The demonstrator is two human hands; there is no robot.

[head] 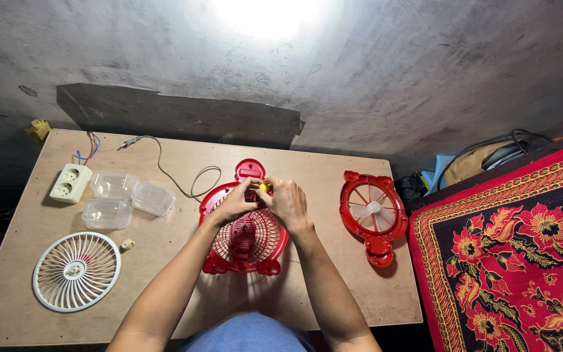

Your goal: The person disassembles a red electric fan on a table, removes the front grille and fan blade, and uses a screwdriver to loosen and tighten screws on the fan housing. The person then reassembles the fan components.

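Wooden bench (333, 296) set against a grey wall; patterned red rug (516, 254) off its right edge.

Red fan housing with grille (245, 238) flat at bench centre, base lobes toward the body, a rounded red tab at its far end. Second red fan half (371, 215), pale blades visible inside, lying apart to the right. White round grille (76, 270) at near left, a small pale part just beside its upper right edge. Three clear plastic tubs (125, 195) clustered at far left; white power strip (71, 182) beyond them; thin grey cable (187, 179) looping from the back edge toward the red housing.

Left hand (232, 205) resting on the upper rim of the housing, fingers curled toward the middle. Right hand (288, 202) closed in a pinch on a small yellow piece (264, 187), held just above the housing's top end, fingertips of both hands meeting there. Exact nature of the yellow piece too small to tell.

Judged for the step in hand: keep housing flat and steadied by the left hand; keep pinch short and square; work directly over the housing so a dropped part lands in the grille, not off the bench.
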